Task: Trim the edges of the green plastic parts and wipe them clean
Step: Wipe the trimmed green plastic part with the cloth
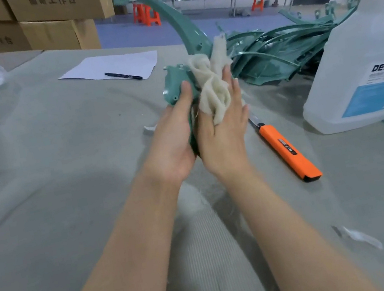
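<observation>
Head view: the knife lies on the tabletop just beside the right hand, blade end out and pointing at it. A wide wiping stroke could drag the wrist across that blade. The cloth could also snag on the small tabs of the green part and jerk it loose.

The left hand grips the part's near end, thumb on its face. The right hand presses the cloth to the part, the cloth tucked between nearly straight fingers. Held above mid-tabletop, the part is glossy, slim and curved, arcing toward the far edge. A pile of green parts sits far right.
</observation>
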`<state>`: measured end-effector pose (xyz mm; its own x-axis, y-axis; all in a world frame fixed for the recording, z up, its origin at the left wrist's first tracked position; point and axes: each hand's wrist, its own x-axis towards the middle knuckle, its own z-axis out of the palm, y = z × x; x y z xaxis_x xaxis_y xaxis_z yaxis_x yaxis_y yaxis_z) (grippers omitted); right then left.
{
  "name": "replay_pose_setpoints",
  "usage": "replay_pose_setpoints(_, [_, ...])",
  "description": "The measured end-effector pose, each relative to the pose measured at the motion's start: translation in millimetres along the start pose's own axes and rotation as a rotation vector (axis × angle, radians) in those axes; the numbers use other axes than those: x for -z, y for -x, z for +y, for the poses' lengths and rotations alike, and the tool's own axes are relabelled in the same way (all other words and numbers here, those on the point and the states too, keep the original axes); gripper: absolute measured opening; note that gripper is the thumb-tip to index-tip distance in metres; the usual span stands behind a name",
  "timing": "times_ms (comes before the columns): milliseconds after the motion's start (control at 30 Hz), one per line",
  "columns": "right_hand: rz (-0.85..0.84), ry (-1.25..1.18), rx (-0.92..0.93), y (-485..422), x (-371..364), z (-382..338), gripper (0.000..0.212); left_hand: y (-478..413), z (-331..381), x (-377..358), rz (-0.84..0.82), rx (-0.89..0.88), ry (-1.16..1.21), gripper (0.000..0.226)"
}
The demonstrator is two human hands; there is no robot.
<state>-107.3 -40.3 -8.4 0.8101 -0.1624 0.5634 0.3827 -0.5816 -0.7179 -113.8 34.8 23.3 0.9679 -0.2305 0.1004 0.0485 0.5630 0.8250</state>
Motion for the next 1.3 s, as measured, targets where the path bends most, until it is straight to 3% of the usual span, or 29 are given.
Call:
replay_pose_setpoints(133, [0.098,-0.191,-0.100,-13.8,16.7,21.8,0.049,1.0,-5.7,-1.4,0.048,0.001,-0.133,0.038])
replay_pose_setpoints(233, [0.167,-0.180,-0.153,-19.5,27.5,30.6,0.038,0.5,-7.8,-1.0,0.080,-0.005,-0.241,0.029])
replay_pose_setpoints(367, [0.356,-0.194,-0.265,-29.1,45.8,41.7,0.028,1.6,-1.6,4.0,0.128,-0.031,-0.185,0.030])
replay_pose_setpoints(533, [0.343,-0.312,-0.424,-31.5,54.3,36.2,0.012,2.2,0.5,6.8,0.192,-0.031,-0.192,0.033])
replay_pose_setpoints(633, [0.261,-0.399,-0.445,-30.5,52.7,28.3,0.027,2.1,0.4,7.0,0.195,-0.032,-0.216,0.033])
replay_pose_setpoints(733, [0.159,-0.457,-0.428,-29.3,51.7,25.9,0.022,2.6,-0.1,6.4,0.174,-0.036,-0.229,0.031])
replay_pose_setpoints(833, [0.088,-0.580,-0.462,-29.1,49.2,23.3,0.045,2.2,-1.6,6.6,0.181,-0.033,-0.224,0.032])
replay_pose_setpoints(967, [0.063,-0.637,-0.506,-30.3,48.8,19.1,0.030,-0.3,-1.8,9.2,0.179,-0.017,-0.115,0.038])
replay_pose_setpoints(1100, [0.150,-0.490,-0.357,-27.1,47.8,17.1,0.027,-1.6,-0.4,11.7,0.171,-0.013,-0.048,0.040])
replay_pose_setpoints(1200, [0.269,-0.449,-0.337,-28.8,47.2,23.1,0.018,-1.0,-0.8,10.7,0.178,-0.008,-0.083,0.037])
replay_pose_setpoints(1300, [0.427,-0.405,-0.309,-29.2,48.4,25.2,0.022,0.2,-1.1,8.5,0.158,-0.007,-0.134,0.033])
